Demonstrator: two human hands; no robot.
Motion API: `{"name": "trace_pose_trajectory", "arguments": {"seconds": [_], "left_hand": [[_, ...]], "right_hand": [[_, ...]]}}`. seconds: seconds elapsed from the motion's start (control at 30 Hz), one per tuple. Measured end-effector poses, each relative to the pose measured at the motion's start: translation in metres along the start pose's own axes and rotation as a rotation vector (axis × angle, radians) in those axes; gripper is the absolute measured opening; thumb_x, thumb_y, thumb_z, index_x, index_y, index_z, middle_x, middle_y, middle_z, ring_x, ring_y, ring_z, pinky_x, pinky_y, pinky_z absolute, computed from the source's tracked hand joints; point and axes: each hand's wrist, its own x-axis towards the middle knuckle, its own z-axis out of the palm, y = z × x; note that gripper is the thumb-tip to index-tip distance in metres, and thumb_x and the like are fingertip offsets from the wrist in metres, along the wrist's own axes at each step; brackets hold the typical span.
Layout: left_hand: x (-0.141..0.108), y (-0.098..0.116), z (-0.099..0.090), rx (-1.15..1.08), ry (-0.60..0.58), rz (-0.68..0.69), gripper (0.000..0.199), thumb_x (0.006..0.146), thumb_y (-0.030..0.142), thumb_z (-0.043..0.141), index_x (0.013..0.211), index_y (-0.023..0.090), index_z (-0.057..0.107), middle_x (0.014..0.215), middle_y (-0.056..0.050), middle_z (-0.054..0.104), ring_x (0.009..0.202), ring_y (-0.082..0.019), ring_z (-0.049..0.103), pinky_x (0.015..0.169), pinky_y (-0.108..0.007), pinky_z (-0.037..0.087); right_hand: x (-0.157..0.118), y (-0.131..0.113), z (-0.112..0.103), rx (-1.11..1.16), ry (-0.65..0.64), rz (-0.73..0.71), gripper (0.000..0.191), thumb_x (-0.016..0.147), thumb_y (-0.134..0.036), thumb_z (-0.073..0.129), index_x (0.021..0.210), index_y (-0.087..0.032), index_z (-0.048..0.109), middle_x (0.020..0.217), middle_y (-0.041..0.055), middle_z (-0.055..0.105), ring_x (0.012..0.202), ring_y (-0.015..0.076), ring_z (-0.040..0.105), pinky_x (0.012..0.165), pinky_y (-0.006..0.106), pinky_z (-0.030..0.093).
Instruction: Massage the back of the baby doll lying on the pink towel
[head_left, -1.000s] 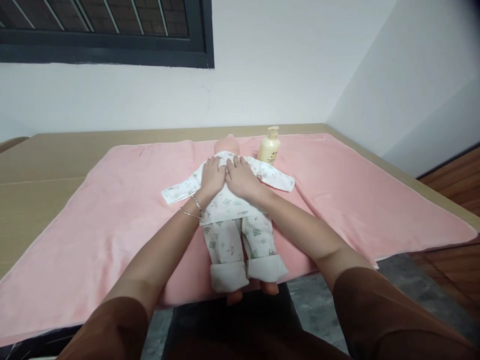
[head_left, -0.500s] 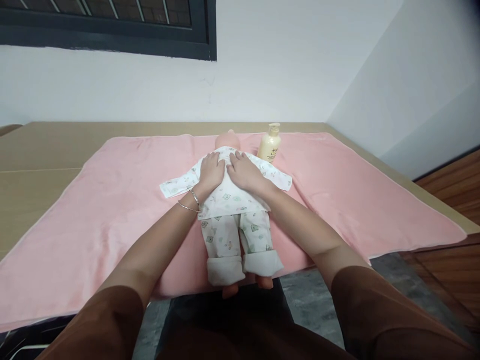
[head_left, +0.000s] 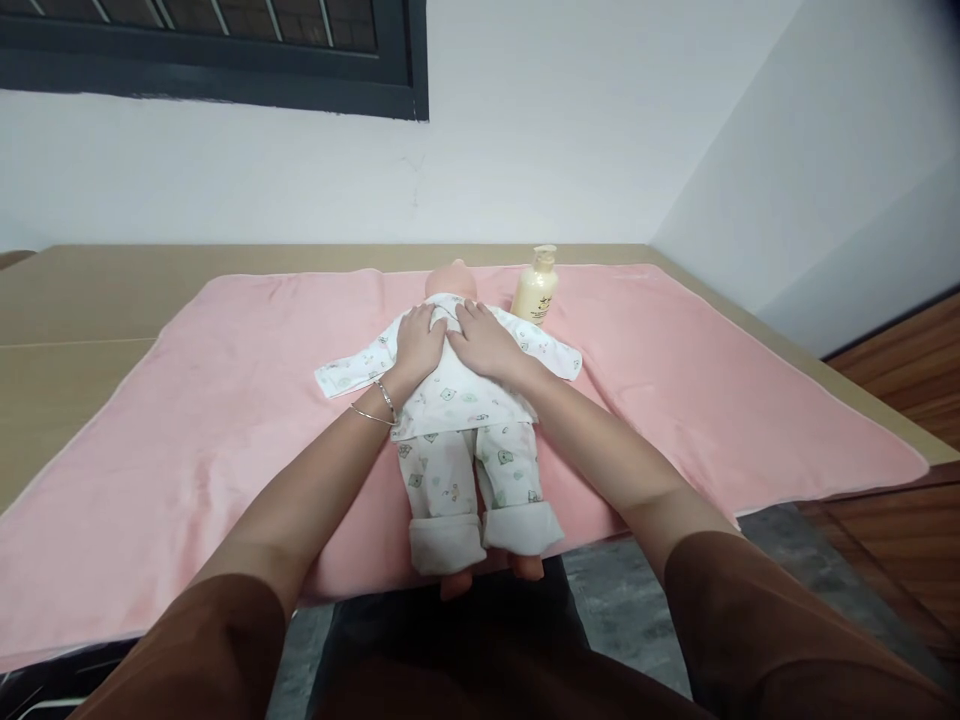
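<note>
A baby doll (head_left: 450,283) lies on a pink blanket (head_left: 247,400), its head toward the wall and its feet at the near edge. It wears a white printed top (head_left: 457,398) and matching trousers (head_left: 442,475) with rolled cuffs. My left hand (head_left: 419,342) rests flat on the left of the doll's chest, fingers pointing up toward its shoulder. On the right of the chest lies my right hand (head_left: 484,340), also flat and open. The two thumbs are close together near the middle. The sleeves are spread out to both sides.
A cream pump bottle (head_left: 535,288) stands on the blanket beyond the doll's right-hand sleeve. The blanket covers much of a wooden table (head_left: 97,280) against a white wall. A dark-framed window (head_left: 300,85) is at upper left, wooden panelling (head_left: 907,360) at right.
The whole view has shifted very slightly. Both hands stay in place on the doll's chest, and nothing else has visibly moved.
</note>
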Motion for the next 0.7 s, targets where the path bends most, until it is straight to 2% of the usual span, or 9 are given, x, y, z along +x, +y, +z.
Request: {"name": "trace_pose_trajectory", "arguments": {"seconds": [0.1, 0.23, 0.37, 0.57, 0.63, 0.7], "left_hand": [[-0.001, -0.001, 0.003, 0.041, 0.004, 0.004, 0.051, 0.093, 0.029, 0.04, 0.136, 0.01, 0.058, 0.147, -0.015, 0.054, 0.14, -0.029, 0.045, 0.123, -0.046, 0.028], [-0.001, -0.001, 0.002, 0.062, 0.004, 0.021, 0.05, 0.094, 0.028, 0.039, 0.136, 0.011, 0.058, 0.145, -0.015, 0.056, 0.138, -0.029, 0.048, 0.122, -0.045, 0.031], [-0.002, 0.001, 0.0, 0.111, -0.001, 0.031, 0.05, 0.095, 0.028, 0.039, 0.137, 0.008, 0.057, 0.145, -0.016, 0.056, 0.137, -0.029, 0.049, 0.121, -0.044, 0.032], [-0.009, 0.016, 0.003, 0.232, -0.032, 0.056, 0.053, 0.093, 0.017, 0.033, 0.138, -0.002, 0.052, 0.144, -0.024, 0.052, 0.142, -0.033, 0.043, 0.123, -0.048, 0.028], [-0.007, 0.015, 0.003, 0.188, -0.048, 0.027, 0.053, 0.091, 0.016, 0.034, 0.138, 0.0, 0.053, 0.146, -0.023, 0.051, 0.143, -0.032, 0.041, 0.124, -0.049, 0.026], [-0.002, 0.01, 0.001, 0.109, -0.056, 0.016, 0.052, 0.09, 0.017, 0.036, 0.137, 0.008, 0.056, 0.146, -0.017, 0.054, 0.142, -0.03, 0.043, 0.125, -0.049, 0.026]], "right_hand": [[0.005, 0.007, 0.0, 0.075, 0.04, 0.031, 0.067, 0.101, -0.042, 0.032, 0.157, -0.005, 0.032, 0.164, 0.0158, 0.026, 0.155, 0.0325, 0.019, 0.128, 0.045, 0.016], [0.007, 0.009, 0.006, 0.051, 0.082, 0.055, 0.066, 0.1, -0.041, 0.034, 0.156, -0.007, 0.033, 0.163, 0.017, 0.029, 0.154, 0.0363, 0.021, 0.126, 0.052, 0.018], [0.007, 0.009, 0.006, 0.076, 0.078, 0.051, 0.065, 0.1, -0.042, 0.035, 0.155, -0.008, 0.035, 0.164, 0.0161, 0.028, 0.154, 0.0347, 0.02, 0.126, 0.05, 0.018], [0.014, 0.019, 0.001, 0.137, 0.131, 0.001, 0.055, 0.099, -0.037, 0.035, 0.146, -0.011, 0.049, 0.155, 0.0141, 0.045, 0.147, 0.0289, 0.037, 0.124, 0.049, 0.023], [0.011, 0.014, 0.003, 0.09, 0.138, 0.022, 0.055, 0.099, -0.034, 0.034, 0.146, -0.009, 0.048, 0.155, 0.0159, 0.044, 0.146, 0.0313, 0.037, 0.123, 0.053, 0.023], [0.005, 0.004, 0.005, 0.024, 0.122, 0.048, 0.057, 0.099, -0.032, 0.032, 0.149, -0.006, 0.043, 0.157, 0.019, 0.04, 0.147, 0.0352, 0.034, 0.121, 0.055, 0.024]]}}
